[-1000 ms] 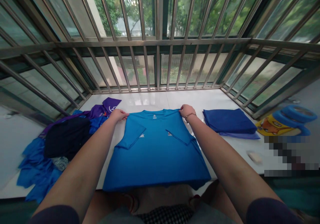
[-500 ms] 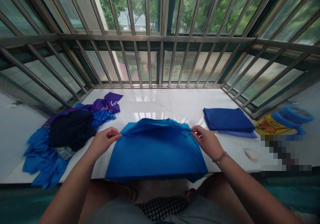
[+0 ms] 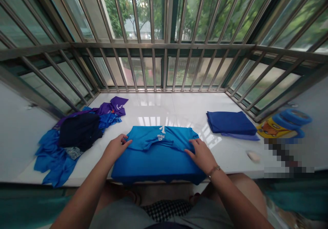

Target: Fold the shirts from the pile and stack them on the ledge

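A blue T-shirt (image 3: pixel 159 162) lies in front of me, its near end hanging over the ledge's front edge. Its upper part is folded back toward me, so a white print shows on the lighter blue cloth. At the shirt's left side is my left hand (image 3: pixel 118 149), fingers loosely bent and thumb apart from them, touching the folded edge. My right hand (image 3: pixel 203 155) rests on the right side of the fold with thumb and fingers spread. Neither hand visibly grips the cloth.
On the left of the white ledge (image 3: pixel 179 108) sits a heap of loose blue, purple and black clothes (image 3: pixel 79 130). To the right are folded dark blue cloth (image 3: pixel 232 122), a yellow and blue container (image 3: pixel 283 125) and a small pale object (image 3: pixel 253 156). Metal bars (image 3: pixel 164 46) line the window.
The shirt's upper edge, held up between both hands before, has come down toward me and lies flat, showing the print. My fingers have loosened from the cloth, and the right hand moved inward.
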A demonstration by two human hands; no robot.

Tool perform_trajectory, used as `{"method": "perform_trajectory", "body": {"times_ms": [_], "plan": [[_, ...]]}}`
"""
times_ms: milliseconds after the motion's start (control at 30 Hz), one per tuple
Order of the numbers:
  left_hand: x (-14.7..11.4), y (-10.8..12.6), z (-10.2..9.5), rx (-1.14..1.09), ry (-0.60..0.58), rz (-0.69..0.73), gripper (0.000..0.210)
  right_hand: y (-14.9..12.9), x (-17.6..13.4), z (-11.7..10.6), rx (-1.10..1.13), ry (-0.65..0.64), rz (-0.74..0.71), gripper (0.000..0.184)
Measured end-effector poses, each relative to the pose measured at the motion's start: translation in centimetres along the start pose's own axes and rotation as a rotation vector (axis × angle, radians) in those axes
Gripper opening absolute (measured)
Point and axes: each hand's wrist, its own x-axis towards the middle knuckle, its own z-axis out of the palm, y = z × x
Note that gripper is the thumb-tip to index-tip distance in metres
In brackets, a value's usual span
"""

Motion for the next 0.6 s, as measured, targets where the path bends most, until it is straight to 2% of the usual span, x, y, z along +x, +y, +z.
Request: {"method": "perform_trajectory", "body": {"times_ms": [33,100,167,233,300,400,467,600], "plan": [[0.2,0.1,0.4,0.015,0.001,-0.001,0.036,-0.4,0.1,0.3,-0.040,-0.003,-0.043,0.034],[0.5,0.4,0.9,0.004,-0.001,-0.004,0.032,-0.9,0.3,0.6,-0.109,-0.041,-0.110,0.024],[0.4,0.7,0.9,-0.111,-0.027,-0.042,0.036,-0.8,0.4,0.5,-0.153,-0.093,-0.143,0.015],[0.0,1.0,0.6,-0.318,-0.089,-0.103,0.050,0.0,0.5,-0.1,-0.175,-0.090,-0.149,0.022],[-0.7,1.1,0.2,-0.514,-0.146,-0.163,0.067,1.0,0.3,-0.8,-0.173,-0.023,-0.127,0.025],[-1.9,0.8,0.0,-0.635,-0.191,-0.234,0.081,1.8,-0.1,-1.3,-0.119,0.042,-0.091,0.024],[-2.3,0.5,0.3,-0.646,-0.212,-0.271,0.082,1.0,-0.5,-0.9,-0.064,0.029,-0.101,0.023],[-1.9,0.0,1.1,-0.660,-0.190,-0.303,0.080,-3.0,-0.1,0.9,-0.039,-0.034,-0.114,0.038]]}}
